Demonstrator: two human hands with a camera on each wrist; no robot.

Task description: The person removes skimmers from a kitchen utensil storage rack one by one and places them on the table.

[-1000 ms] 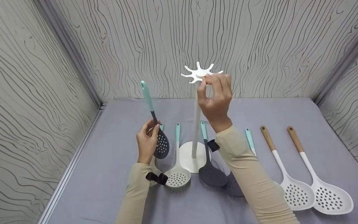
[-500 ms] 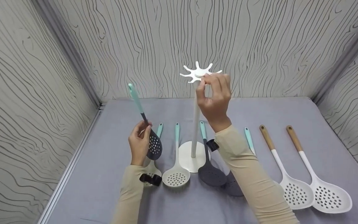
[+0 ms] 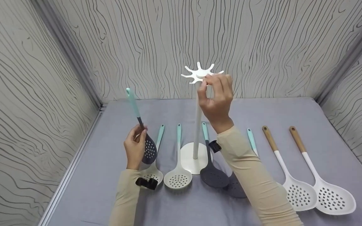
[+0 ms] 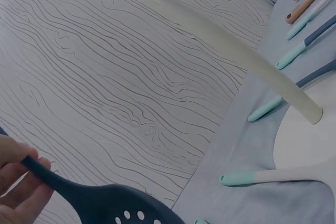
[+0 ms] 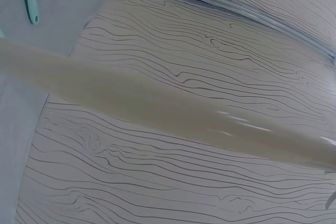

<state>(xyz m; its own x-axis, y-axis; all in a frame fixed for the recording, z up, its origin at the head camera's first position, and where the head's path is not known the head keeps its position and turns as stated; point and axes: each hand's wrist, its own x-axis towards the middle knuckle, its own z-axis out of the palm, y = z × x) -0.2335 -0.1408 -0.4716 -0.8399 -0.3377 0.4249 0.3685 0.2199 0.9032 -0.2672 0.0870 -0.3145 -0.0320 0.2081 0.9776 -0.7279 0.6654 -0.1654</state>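
Note:
My left hand (image 3: 134, 147) pinches a dark grey skimmer (image 3: 150, 150) by its neck, just above the holed head. Its mint handle points up, leaning left; in the left wrist view the fingers (image 4: 31, 190) grip the dark neck. A white utensil stand (image 3: 197, 125) rises in the middle, with a star-shaped ring of hooks on top. My right hand (image 3: 217, 100) pinches the near edge of that hook ring between thumb and curled fingers, hiding part of it. In the right wrist view only the pole (image 5: 157, 108) shows, not the hand.
Two pale skimmers (image 3: 178, 180) with mint handles lie left of the stand. A dark skimmer (image 3: 215, 177) lies against its base, and another (image 3: 236, 188) is partly under my right sleeve. White skimmers with wooden handles (image 3: 298, 139) lie at the right. Patterned walls enclose the grey-covered table (image 3: 105, 175).
My left hand has moved left and slightly down with the skimmer, away from the stand, and its handle leans a little more left. My right hand stays on the hook ring.

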